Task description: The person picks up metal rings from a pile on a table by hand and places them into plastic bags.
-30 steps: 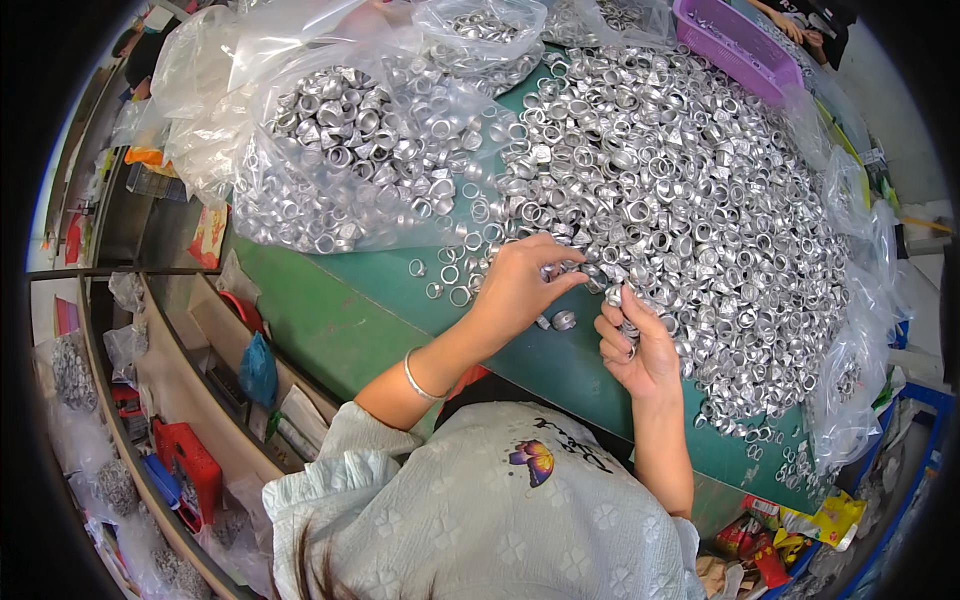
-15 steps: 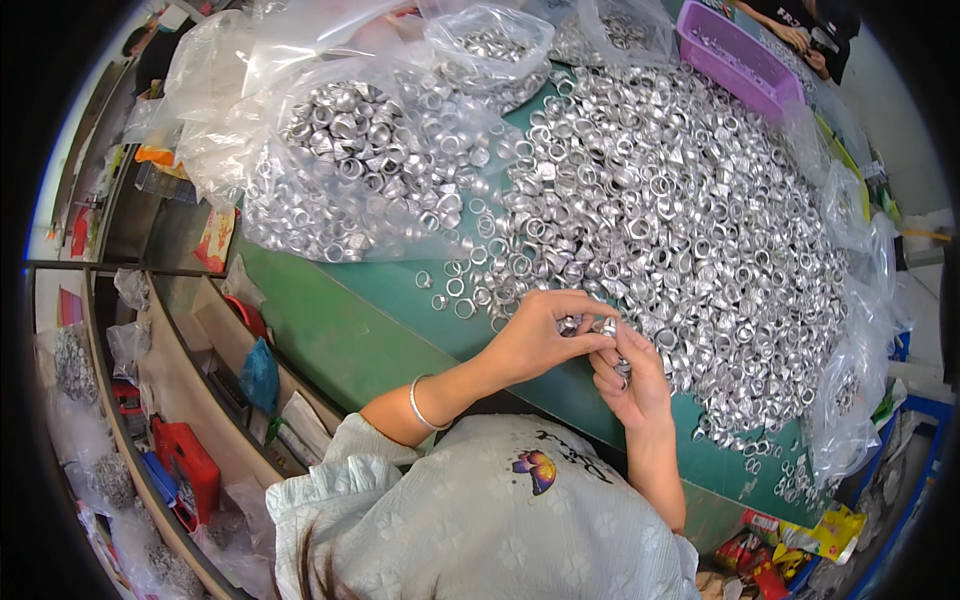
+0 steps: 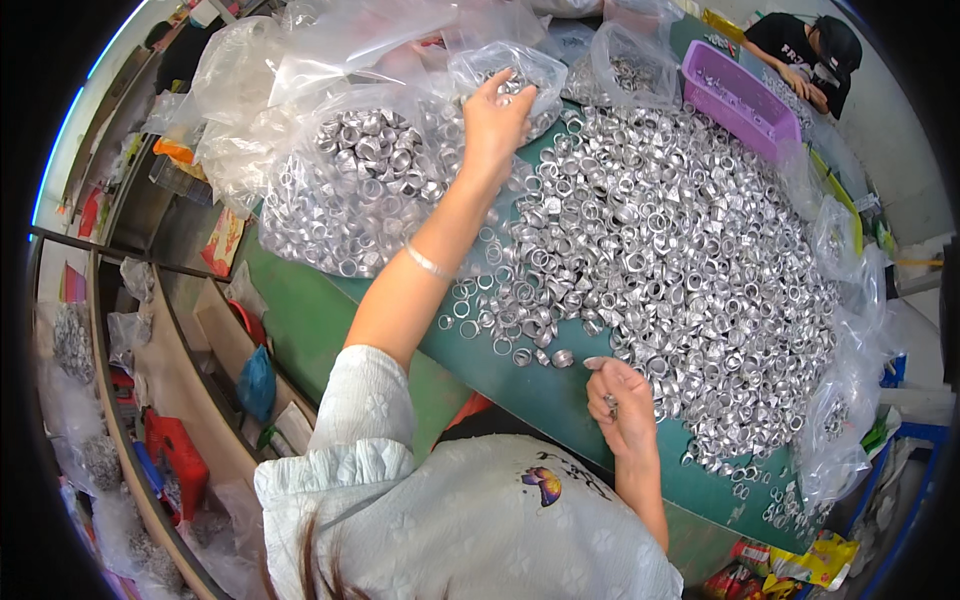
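Right hand (image 3: 622, 405), lower centre of the frame, is curled shut around a small metal piece (image 3: 611, 403), resting at the near edge of the green tabletop (image 3: 520, 385). Just beyond it lies the heap of silver rings (image 3: 680, 260), spread across the centre and right of the tabletop. Left hand (image 3: 495, 120), arm stretched to upper centre, has its fingers bent over the mouth of a small clear bag (image 3: 505, 70); whether it holds rings cannot be told. A larger bag of rings (image 3: 350, 190) sits beside the forearm at upper left. A purple tray (image 3: 740, 95) stands at upper right, with another person (image 3: 805, 55) behind it.
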`<action>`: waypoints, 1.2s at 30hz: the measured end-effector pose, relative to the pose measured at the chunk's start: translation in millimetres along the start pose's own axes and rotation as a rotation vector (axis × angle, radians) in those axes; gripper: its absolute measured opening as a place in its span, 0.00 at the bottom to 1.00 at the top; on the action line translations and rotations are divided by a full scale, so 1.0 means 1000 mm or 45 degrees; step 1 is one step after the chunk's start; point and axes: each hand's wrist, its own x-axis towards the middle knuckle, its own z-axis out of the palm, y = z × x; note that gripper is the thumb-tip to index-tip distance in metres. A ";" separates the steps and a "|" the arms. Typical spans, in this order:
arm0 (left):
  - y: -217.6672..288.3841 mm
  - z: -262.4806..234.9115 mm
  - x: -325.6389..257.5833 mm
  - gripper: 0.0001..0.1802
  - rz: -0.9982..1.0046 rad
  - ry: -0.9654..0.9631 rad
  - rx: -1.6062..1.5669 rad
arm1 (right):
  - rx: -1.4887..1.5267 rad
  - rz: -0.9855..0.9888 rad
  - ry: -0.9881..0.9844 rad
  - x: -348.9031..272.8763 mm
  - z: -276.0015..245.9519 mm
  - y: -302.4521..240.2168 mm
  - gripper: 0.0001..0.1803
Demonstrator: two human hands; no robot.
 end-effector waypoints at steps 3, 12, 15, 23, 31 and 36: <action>-0.007 -0.013 -0.051 0.18 0.366 -0.228 0.294 | -0.009 -0.119 0.121 0.002 -0.013 0.002 0.13; -0.036 -0.029 -0.168 0.11 0.418 -0.852 1.086 | -1.793 -0.956 0.556 0.054 0.017 -0.009 0.07; -0.037 -0.024 -0.169 0.08 0.414 -0.857 1.172 | -1.852 -0.979 0.592 0.055 0.018 -0.007 0.07; -0.018 -0.037 -0.178 0.05 -0.070 -0.655 0.326 | -1.331 -0.819 0.416 0.032 0.012 -0.012 0.11; 0.007 -0.033 -0.209 0.09 0.341 -0.671 0.318 | -1.013 -0.731 0.206 0.014 0.034 -0.009 0.11; 0.013 -0.034 -0.212 0.09 0.348 -0.695 0.291 | -1.060 -0.771 0.223 0.005 0.036 -0.013 0.09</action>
